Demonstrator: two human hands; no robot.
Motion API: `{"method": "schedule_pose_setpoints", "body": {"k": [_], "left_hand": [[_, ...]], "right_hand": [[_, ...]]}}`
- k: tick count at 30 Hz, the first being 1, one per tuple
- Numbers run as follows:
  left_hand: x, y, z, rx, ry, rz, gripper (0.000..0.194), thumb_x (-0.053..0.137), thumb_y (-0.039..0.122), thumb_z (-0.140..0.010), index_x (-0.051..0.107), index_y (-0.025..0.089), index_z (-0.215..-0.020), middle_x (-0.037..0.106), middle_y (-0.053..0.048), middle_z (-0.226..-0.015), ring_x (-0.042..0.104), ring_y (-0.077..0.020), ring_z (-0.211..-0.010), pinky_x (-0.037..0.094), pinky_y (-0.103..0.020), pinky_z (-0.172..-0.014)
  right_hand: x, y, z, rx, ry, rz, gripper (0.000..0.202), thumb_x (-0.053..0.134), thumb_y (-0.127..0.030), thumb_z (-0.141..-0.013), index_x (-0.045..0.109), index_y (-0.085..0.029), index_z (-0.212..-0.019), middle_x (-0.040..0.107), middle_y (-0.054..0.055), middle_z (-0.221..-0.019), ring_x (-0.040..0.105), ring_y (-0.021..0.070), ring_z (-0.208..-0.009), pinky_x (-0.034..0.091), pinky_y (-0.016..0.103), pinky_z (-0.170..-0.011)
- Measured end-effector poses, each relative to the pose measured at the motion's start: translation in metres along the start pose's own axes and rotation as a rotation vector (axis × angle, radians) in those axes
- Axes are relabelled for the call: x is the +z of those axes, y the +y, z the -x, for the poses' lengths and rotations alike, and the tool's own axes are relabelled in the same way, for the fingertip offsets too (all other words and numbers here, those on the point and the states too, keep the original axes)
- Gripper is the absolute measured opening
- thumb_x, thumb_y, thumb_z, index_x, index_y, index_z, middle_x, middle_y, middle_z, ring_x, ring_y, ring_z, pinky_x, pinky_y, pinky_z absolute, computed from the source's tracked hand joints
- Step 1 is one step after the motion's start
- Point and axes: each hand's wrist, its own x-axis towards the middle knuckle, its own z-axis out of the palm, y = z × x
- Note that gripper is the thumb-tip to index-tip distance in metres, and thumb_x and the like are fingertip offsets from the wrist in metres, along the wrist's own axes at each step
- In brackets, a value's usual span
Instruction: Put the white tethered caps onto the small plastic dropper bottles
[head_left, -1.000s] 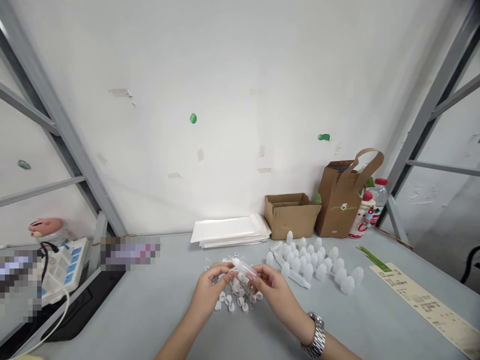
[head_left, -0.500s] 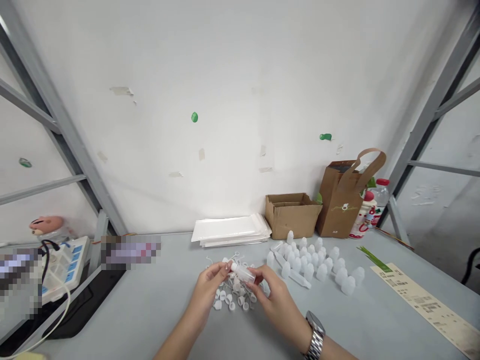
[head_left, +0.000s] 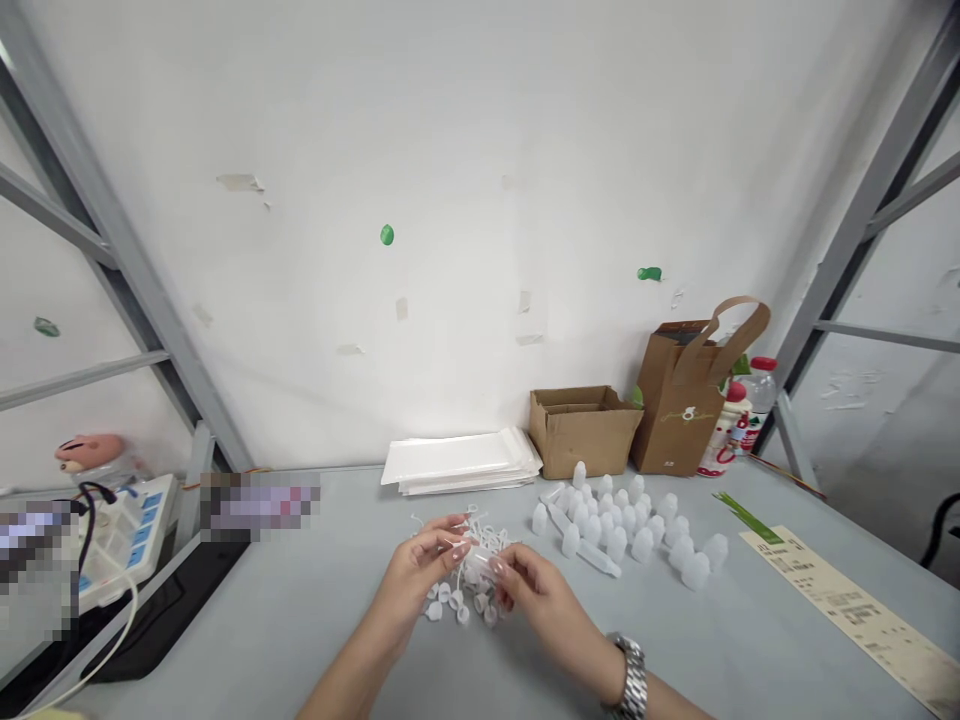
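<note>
Squarely between the hands (head_left: pixel 420 568): tube (head_left: pixel 481 563)

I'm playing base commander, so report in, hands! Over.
Left hand, right hand: both on translucent tube. White caps crowded beneath. Tube's ends hidden by fingertips.

You are working in soft, bright light; shadow is greying the wall (head_left: pixel 450 120) toward the right, and pixel blocks (head_left: pixel 262 507) are masking patches at left.

Tube (head_left: pixel 481 562) and caps (head_left: pixel 463 614) look white — tabletop (head_left: pixel 300 600) plain grey, paper bag (head_left: pixel 670 432) brown
</note>
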Motion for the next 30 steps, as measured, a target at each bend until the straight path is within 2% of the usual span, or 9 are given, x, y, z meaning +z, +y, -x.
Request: {"method": "schedule_pose_setpoints", "body": {"k": [2,5,8,11,15,20,25,30], "left_hand": [[0.0,0.001,0.001,0.013,-0.015,-0.015,0.024,0.072,0.04,-0.06,0.071,0.017,-0.067,0.055,-0.013,-0.12,0.05,-0.03,-0.111,0.042,-0.034,-0.087],[0.001,0.003,0.001,0.042,-0.014,-0.055,0.025,0.071,0.041,-0.06,0.07,0.017,-0.064,0.056,-0.013,-0.117,0.051,-0.0299,-0.108,0.044,-0.034,-0.083],[0.002,0.001,0.0,0.056,0.014,-0.075,0.027,0.07,0.044,-0.06,0.071,0.017,-0.064,0.058,-0.012,-0.112,0.051,-0.03,-0.107,0.044,-0.033,-0.083],[0.002,-0.004,-0.002,0.024,0.037,-0.047,0.031,0.067,0.047,-0.062,0.073,0.018,-0.072,0.062,-0.011,-0.109,0.051,-0.0292,-0.108,0.042,-0.033,-0.088],[0.003,-0.007,-0.003,-0.042,-0.005,0.071,0.039,0.058,0.051,-0.07,0.073,0.018,-0.084,0.069,-0.01,-0.098,0.056,-0.0266,-0.103,0.038,-0.034,-0.093],[0.004,-0.002,0.0,-0.032,-0.047,0.029,0.036,0.061,0.045,-0.071,0.071,0.018,-0.093,0.071,-0.009,-0.095,0.06,-0.0267,-0.095,0.04,-0.035,-0.089],[0.006,-0.001,0.001,-0.037,-0.013,-0.071,0.032,0.063,0.043,-0.069,0.072,0.018,-0.086,0.072,-0.007,-0.089,0.062,-0.0267,-0.09,0.044,-0.033,-0.08],[0.007,-0.003,0.0,0.047,0.013,-0.161,0.026,0.059,0.04,-0.07,0.073,0.018,-0.076,0.073,-0.006,-0.085,0.063,-0.0244,-0.085,0.045,-0.03,-0.077]], "right_hand": [[-0.001,0.001,-0.004,0.106,-0.094,-0.196,0.046,0.046,-0.062,-0.076,0.051,-0.018,-0.064,0.051,-0.003,-0.052,0.048,0.0115,-0.049,0.039,0.025,-0.054],[-0.001,0.002,-0.006,0.249,-0.175,-0.395,0.049,0.051,-0.064,-0.071,0.054,-0.016,-0.062,0.052,-0.003,-0.05,0.045,0.0092,-0.043,0.034,0.023,-0.049],[0.0,0.001,-0.006,0.262,-0.194,-0.447,0.048,0.055,-0.062,-0.069,0.058,-0.014,-0.065,0.057,-0.001,-0.053,0.049,0.0099,-0.046,0.038,0.023,-0.053],[0.001,0.0,-0.007,0.209,-0.164,-0.399,0.045,0.059,-0.058,-0.068,0.06,-0.014,-0.07,0.06,0.0,-0.058,0.053,0.011,-0.05,0.041,0.026,-0.058],[0.0,0.002,-0.009,0.116,-0.029,-0.215,0.037,0.06,-0.051,-0.072,0.062,-0.014,-0.074,0.059,0.001,-0.065,0.054,0.0134,-0.058,0.042,0.027,-0.062],[-0.003,0.001,-0.004,-0.011,0.135,0.081,0.022,0.058,-0.038,-0.077,0.061,-0.017,-0.085,0.058,0.002,-0.079,0.054,0.0167,-0.073,0.042,0.029,-0.069],[0.002,-0.002,0.005,-0.096,0.151,0.229,0.011,0.057,-0.029,-0.079,0.056,-0.019,-0.083,0.057,0.002,-0.081,0.053,0.0167,-0.076,0.041,0.028,-0.073],[0.005,-0.001,0.006,-0.068,0.13,0.186,0.011,0.058,-0.028,-0.077,0.054,-0.018,-0.076,0.057,0.001,-0.075,0.052,0.0162,-0.072,0.04,0.027,-0.069]]}}
